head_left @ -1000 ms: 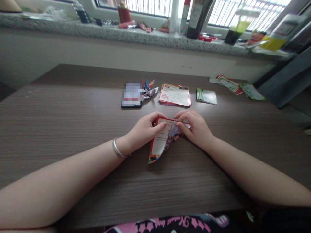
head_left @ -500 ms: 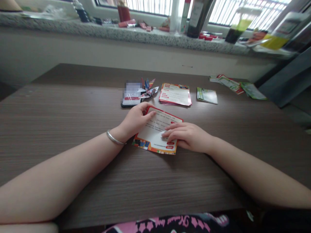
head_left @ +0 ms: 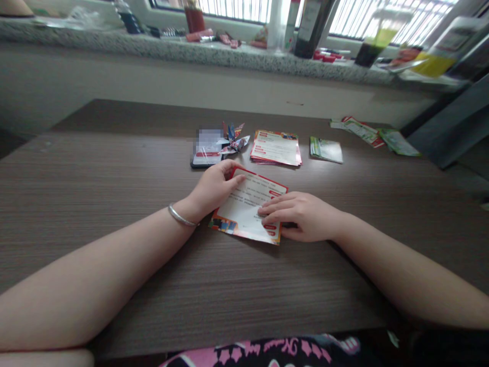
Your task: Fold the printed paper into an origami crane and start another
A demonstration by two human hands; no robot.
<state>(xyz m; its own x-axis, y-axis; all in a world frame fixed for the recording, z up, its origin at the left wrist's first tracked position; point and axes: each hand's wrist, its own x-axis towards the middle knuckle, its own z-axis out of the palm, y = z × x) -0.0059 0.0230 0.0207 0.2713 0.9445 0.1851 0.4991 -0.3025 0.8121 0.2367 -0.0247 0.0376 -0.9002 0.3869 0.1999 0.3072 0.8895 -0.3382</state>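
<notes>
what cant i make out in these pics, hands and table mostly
All in the head view:
Wording on the held sheet: print too small and blurred.
Thumb tip of the right hand: apparently hidden beneath the sheet.
Upper left of the phone: covered by a blocky blur.
Lower pages of the paper stack: mostly covered by the top one.
Top of the dark bottle: cut off by the picture's upper edge.

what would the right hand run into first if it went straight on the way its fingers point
Past the printed sheet under its fingers, the right hand would probably meet the left hand, near its wrist; their relative height is hard to judge here.
</notes>
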